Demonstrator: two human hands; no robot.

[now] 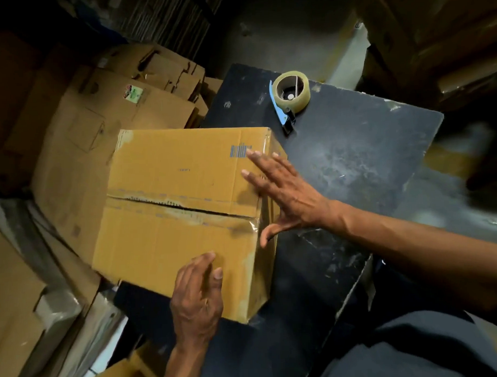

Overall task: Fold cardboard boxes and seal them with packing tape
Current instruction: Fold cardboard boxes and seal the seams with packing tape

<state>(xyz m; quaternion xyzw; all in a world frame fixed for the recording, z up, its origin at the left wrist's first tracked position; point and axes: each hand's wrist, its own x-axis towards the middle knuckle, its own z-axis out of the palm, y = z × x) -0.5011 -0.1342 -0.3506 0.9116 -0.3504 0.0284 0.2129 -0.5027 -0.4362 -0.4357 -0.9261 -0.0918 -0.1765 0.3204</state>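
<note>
From the head view, the box (183, 213) sits on the dark counter (353, 162), its flaps shut but the seam untaped. Both hands lie flat on it, left hand (199, 297) and right hand (281, 192). The tape roll (292, 93) waits beyond the right hand, which is nearer.

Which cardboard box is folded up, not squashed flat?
The tan cardboard box on the black table, under both hands. It stands folded, flaps closed; the brown boxes behind it lie flat in a pile.

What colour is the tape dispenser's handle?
Light blue with a black tip, on the tape dispenser; head view.
</note>
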